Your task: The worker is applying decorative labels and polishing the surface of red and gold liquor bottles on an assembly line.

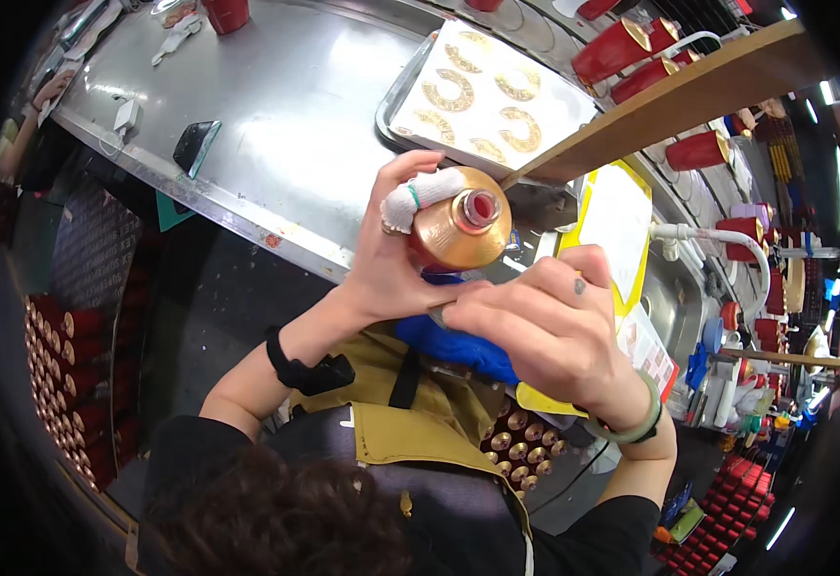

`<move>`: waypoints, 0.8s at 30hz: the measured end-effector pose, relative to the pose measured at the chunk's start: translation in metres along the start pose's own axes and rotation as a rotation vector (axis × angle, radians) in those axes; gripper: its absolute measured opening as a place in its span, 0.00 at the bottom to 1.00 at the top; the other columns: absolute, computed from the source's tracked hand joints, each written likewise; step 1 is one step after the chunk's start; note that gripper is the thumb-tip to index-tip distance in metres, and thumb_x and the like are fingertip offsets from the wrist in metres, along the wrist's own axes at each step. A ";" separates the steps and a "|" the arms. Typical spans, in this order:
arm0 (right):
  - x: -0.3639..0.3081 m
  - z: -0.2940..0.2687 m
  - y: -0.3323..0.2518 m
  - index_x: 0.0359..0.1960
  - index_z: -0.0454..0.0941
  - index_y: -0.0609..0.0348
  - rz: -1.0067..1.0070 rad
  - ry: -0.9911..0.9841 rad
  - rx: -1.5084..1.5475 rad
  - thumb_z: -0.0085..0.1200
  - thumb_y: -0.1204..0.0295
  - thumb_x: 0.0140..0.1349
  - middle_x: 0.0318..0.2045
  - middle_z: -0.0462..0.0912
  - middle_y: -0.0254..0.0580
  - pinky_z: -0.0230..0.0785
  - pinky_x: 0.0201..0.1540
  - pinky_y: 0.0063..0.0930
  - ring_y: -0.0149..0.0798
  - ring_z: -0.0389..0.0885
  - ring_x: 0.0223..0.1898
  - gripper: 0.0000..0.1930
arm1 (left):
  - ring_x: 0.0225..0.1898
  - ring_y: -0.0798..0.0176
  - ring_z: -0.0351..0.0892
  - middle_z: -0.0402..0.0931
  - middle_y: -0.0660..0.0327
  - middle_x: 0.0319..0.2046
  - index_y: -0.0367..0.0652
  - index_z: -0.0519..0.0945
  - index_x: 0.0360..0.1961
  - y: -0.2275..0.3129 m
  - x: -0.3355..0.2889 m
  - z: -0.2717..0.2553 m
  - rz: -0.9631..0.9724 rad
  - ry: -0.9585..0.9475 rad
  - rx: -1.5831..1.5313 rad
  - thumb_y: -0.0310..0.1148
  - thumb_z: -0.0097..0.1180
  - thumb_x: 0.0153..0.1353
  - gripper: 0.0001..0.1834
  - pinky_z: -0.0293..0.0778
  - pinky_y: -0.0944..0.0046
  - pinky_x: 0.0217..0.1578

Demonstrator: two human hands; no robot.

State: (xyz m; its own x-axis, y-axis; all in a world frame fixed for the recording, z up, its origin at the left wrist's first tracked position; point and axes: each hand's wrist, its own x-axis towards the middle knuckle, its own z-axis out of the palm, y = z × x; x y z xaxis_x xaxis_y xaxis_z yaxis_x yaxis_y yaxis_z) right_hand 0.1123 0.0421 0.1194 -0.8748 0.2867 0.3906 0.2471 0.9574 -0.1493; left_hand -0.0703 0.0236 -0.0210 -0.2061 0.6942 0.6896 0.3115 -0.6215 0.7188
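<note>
The bottle (447, 238) tilts its long axis neck-first toward upper right, gold above red; left hand (382, 252) clamps it, right hand (554, 331) grip unclear.

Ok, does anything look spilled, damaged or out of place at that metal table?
A reddish mark sits on the near edge of the metal table, odd against the bare grey; its cause I can't tell. The bottle in the left hand shows no obvious damage.

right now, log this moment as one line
left hand: holding red-and-gold bottle | right hand: curled near bottle, grip unclear | beyond: tray, white sheet, gold C-shaped pieces
</note>
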 end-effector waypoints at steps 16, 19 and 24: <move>0.013 -0.013 0.012 0.38 0.89 0.49 0.077 0.177 -0.100 0.65 0.76 0.48 0.36 0.89 0.27 0.62 0.45 0.28 0.31 0.78 0.33 0.14 | 0.61 0.39 0.74 0.66 0.43 0.64 0.58 0.77 0.55 -0.013 -0.034 0.022 0.038 0.194 0.037 0.34 0.83 0.42 0.37 0.77 0.50 0.57; 0.002 0.016 0.012 0.40 0.89 0.49 0.029 0.232 -0.121 0.64 0.73 0.47 0.37 0.88 0.27 0.63 0.43 0.29 0.29 0.78 0.34 0.15 | 0.60 0.44 0.76 0.69 0.47 0.62 0.50 0.73 0.61 -0.014 -0.023 0.020 0.079 0.175 -0.009 0.33 0.82 0.41 0.44 0.77 0.52 0.56; 0.002 0.004 0.002 0.38 0.88 0.49 -0.024 -0.048 0.049 0.61 0.73 0.47 0.35 0.87 0.27 0.63 0.41 0.28 0.29 0.78 0.33 0.14 | 0.62 0.45 0.75 0.71 0.49 0.61 0.44 0.69 0.65 -0.014 -0.014 0.008 -0.040 0.001 -0.110 0.35 0.81 0.40 0.48 0.73 0.51 0.60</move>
State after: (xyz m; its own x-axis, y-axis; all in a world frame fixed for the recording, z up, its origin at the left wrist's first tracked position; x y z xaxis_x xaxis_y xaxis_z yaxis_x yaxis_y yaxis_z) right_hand 0.1095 0.0442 0.1160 -0.8993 0.2604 0.3512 0.2060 0.9609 -0.1851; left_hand -0.0648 0.0254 -0.0417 -0.2174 0.7188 0.6604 0.1991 -0.6297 0.7509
